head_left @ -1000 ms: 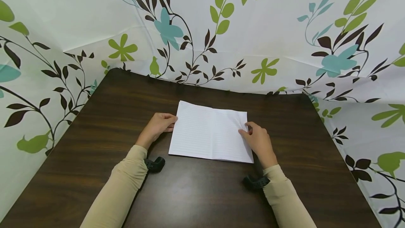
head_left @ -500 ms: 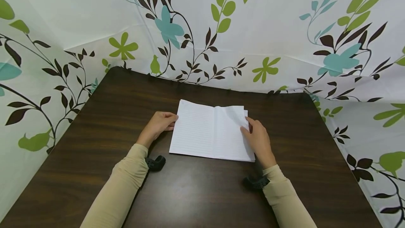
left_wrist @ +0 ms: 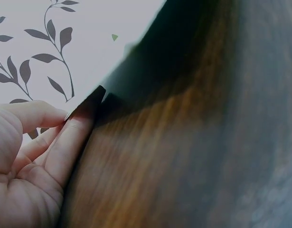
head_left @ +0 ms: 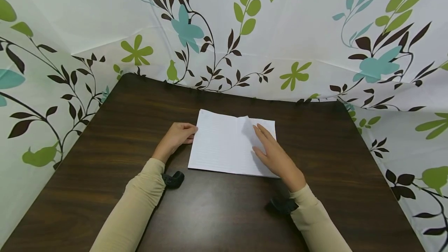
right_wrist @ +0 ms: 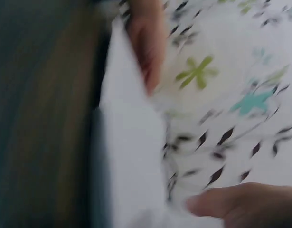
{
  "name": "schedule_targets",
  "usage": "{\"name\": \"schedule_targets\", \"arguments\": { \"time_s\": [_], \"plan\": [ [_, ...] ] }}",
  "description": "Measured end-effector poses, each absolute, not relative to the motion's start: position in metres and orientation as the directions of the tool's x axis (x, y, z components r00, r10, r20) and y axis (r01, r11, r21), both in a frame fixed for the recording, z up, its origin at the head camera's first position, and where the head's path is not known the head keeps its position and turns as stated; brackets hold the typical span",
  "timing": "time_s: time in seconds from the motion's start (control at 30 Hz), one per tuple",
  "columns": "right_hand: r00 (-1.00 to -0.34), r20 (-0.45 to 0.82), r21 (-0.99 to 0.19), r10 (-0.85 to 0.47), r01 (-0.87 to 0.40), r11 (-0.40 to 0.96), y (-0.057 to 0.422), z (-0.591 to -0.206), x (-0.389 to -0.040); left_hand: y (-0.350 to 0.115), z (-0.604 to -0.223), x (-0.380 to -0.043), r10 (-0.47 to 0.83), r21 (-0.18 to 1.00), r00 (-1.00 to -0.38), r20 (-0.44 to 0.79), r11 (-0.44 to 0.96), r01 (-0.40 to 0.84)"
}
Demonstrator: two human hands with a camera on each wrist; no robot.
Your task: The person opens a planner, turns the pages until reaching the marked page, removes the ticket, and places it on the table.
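An open notebook (head_left: 217, 143) with white ruled pages lies on the dark wooden table. My left hand (head_left: 176, 137) pinches its left edge; in the left wrist view the thumb is above and the fingers (left_wrist: 70, 147) are under the edge. Over the right half, my right hand (head_left: 274, 154) has its fingers straight and touches or nearly touches a page (head_left: 247, 127) that stands partly raised near the centre fold. In the blurred right wrist view, the white paper (right_wrist: 131, 142) runs up the middle and part of my right hand (right_wrist: 240, 204) shows at the lower right.
The brown table (head_left: 210, 213) extends around the notebook on every side. A white cloth (head_left: 297, 22) with leaf, flower and bird prints hangs behind and beside it. A dark band with a device (head_left: 173, 180) sits on each wrist.
My right hand has moved left from the notebook's right edge over the right page, its fingers now straightened. A page has swung up toward the centre fold. The left hand stays in place.
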State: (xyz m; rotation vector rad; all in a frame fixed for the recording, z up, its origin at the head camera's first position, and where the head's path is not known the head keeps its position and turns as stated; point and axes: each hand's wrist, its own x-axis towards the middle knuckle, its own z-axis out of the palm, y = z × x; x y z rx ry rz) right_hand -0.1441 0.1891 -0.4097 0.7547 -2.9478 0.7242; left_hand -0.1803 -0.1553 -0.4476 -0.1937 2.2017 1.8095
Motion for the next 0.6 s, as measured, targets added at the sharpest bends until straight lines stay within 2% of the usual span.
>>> {"name": "schedule_targets", "arguments": {
  "time_s": [0.1,0.37,0.5,0.6],
  "plan": [
    [-0.854,0.0,-0.497,-0.52,-0.451,0.741,0.184,-0.396,-0.134,-0.155,-0.446,-0.181,0.071,0.935,-0.95,-0.305,0.214,-0.284],
    [-0.742,-0.101,-0.633,-0.663,-0.466,0.618,0.173,-0.38,-0.112,-0.155,-0.447,-0.18,0.073,0.932,-0.948,-0.311,0.218,-0.289],
    [-0.713,-0.029,-0.63,-0.701,-0.531,0.567,0.166,-0.381,-0.106,-0.154,-0.447,-0.18,0.072,0.933,-0.95,-0.304,0.225,-0.282],
    [-0.689,0.094,-0.582,-0.719,-0.623,0.522,0.161,-0.388,-0.105,-0.155,-0.448,-0.18,0.069,0.934,-0.95,-0.304,0.22,-0.282]
  ]
}}
